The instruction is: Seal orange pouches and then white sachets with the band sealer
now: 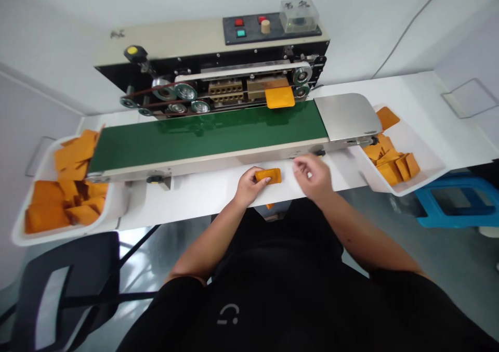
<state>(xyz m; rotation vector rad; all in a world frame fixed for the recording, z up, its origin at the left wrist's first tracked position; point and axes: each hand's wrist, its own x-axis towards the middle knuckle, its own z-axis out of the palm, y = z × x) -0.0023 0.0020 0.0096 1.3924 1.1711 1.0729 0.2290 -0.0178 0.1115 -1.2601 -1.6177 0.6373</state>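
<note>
The fingers (262, 182) of my left hand lie pressed together over the left end of an orange packet (268, 175), gripping it against the thumb as far as I can tell from here. The fingertips (296, 166) of my right hand are bunched loosely, just beside the packet's right end and holding nothing. My left hand (248, 187) and right hand (314, 178) are over the near edge of the white table (202, 198), below a green conveyor belt (206, 136). Behind the belt stands a sealing machine (249, 76), with another packet (279, 97) at its right end. A white tray (424, 172) of packets sits at the table's right end, and a second white tray (47, 157) sits at its left end.
</note>
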